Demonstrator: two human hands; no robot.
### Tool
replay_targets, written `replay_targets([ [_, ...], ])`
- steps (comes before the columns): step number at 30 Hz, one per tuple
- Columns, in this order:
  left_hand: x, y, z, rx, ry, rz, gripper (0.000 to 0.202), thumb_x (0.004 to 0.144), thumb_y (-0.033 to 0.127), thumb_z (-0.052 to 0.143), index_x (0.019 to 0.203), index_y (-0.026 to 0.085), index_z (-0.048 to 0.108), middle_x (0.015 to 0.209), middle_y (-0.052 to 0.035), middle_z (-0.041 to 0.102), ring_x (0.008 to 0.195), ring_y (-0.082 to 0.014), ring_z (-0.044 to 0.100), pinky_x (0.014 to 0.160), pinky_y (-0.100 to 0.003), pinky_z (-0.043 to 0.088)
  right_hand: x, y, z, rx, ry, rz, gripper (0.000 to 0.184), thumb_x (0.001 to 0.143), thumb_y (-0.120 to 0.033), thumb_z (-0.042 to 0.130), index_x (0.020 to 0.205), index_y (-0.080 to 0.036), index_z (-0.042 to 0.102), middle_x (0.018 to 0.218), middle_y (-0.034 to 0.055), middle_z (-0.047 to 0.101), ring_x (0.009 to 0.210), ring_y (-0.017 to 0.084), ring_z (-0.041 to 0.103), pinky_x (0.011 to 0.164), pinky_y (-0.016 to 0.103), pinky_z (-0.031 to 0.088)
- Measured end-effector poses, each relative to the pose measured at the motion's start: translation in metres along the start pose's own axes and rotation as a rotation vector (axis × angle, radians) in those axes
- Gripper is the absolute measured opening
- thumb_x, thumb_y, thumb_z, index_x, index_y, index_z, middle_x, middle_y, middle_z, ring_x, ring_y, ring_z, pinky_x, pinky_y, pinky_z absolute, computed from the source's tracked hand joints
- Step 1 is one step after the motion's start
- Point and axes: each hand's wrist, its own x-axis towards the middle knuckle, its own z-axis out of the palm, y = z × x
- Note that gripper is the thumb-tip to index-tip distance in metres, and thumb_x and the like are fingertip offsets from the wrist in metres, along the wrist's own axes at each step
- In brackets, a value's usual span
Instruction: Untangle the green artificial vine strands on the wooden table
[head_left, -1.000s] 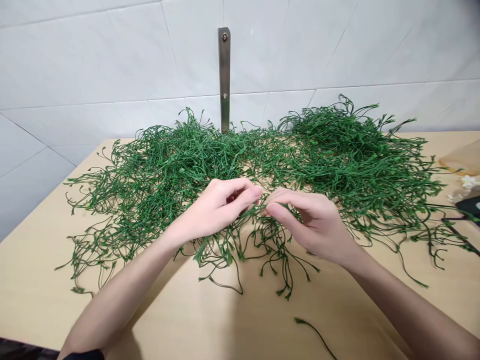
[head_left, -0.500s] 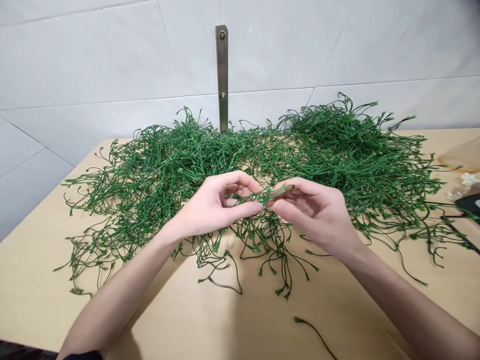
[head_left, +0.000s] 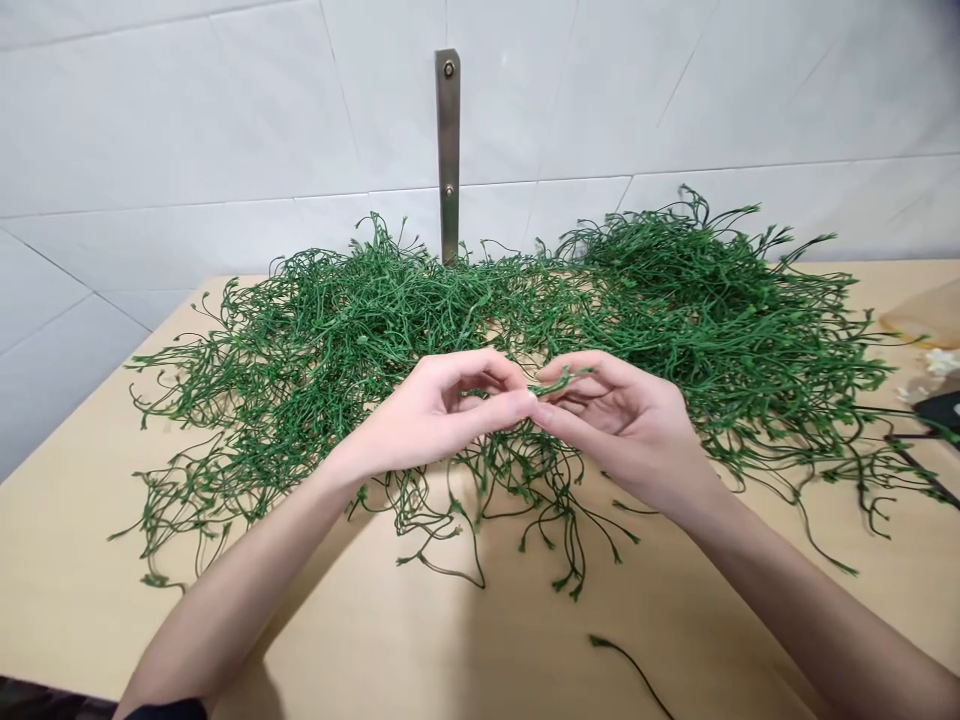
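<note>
Green, thin-stemmed sprigs in a small bunch (head_left: 553,386) are held up between the two hands, over the near middle of a large tangled pile of dark-green wiry stems (head_left: 352,310). Left hand (head_left: 457,405): partly curled, thumb and fingertips closed on the bunch. Right hand (head_left: 630,410): loosely curled, thumb against the left thumb's tip, sprig ends lying among its fingers; whether it grips them cannot be told. Pile spreads left and right across a pale wood-grained table (head_left: 375,640). One loose dark-green stem (head_left: 634,665) lies near, right of centre. Far side: upright flat metal strip (head_left: 448,150) against a white tiled wall (head_left: 187,120). Right edge: small white flower-shaped pieces (head_left: 941,362).
</note>
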Motion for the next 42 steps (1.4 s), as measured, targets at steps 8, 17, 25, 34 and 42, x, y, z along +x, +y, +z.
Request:
replay_targets([
  [8,0.0001,0.0009,0.0000,-0.026,0.016,-0.064,0.018,0.081,0.031,0.070,0.084,0.015,0.064,0.070,0.0028,0.054,0.062,-0.0070,0.045,0.058,-0.019,0.038,0.0014,-0.0010,-0.0001,-0.010,0.077,0.093,0.041,0.070,-0.024,0.081,0.103,-0.022,0.057,0.073,-0.0008,0.074,0.066,0.012,0.068,0.068,0.024,0.057],
  [17,0.0017,-0.0046,0.0016,0.088,0.079,0.005,0.019,0.076,0.024,0.074,0.082,0.015,0.059,0.075,0.0026,0.055,0.067,-0.0075,0.045,0.063,-0.021,0.039,-0.0002,-0.0039,0.0005,-0.074,0.090,0.096,0.038,0.072,-0.033,0.078,0.103,-0.021,0.060,0.073,0.0016,0.074,0.068,0.017,0.071,0.065,0.028,0.060],
  [25,0.0008,-0.0075,0.0019,0.123,0.008,-0.043,0.027,0.074,0.029,0.077,0.092,0.017,0.060,0.069,0.0050,0.049,0.063,-0.0074,0.045,0.058,-0.020,0.038,-0.0020,-0.0017,0.0007,-0.163,0.050,0.018,0.028,0.075,-0.027,0.075,0.099,-0.022,0.062,0.075,0.0015,0.075,0.068,0.016,0.070,0.067,0.029,0.060],
  [34,0.0010,-0.0068,0.0015,0.150,0.017,-0.034,0.027,0.073,0.034,0.077,0.082,0.016,0.060,0.062,0.0060,0.048,0.057,-0.0062,0.042,0.054,-0.019,0.036,-0.0024,-0.0020,0.0008,-0.234,0.025,-0.072,0.021,0.075,-0.024,0.075,0.093,-0.022,0.064,0.076,0.0015,0.074,0.067,0.015,0.068,0.068,0.030,0.059],
  [42,0.0019,-0.0061,0.0014,0.197,0.009,-0.046,0.025,0.074,0.033,0.076,0.077,0.015,0.059,0.060,0.0067,0.047,0.054,-0.0054,0.042,0.052,-0.018,0.035,-0.0026,-0.0005,0.0021,-0.183,-0.028,-0.167,0.018,0.072,-0.021,0.077,0.087,-0.022,0.067,0.084,0.0023,0.073,0.074,0.016,0.070,0.068,0.028,0.061],
])
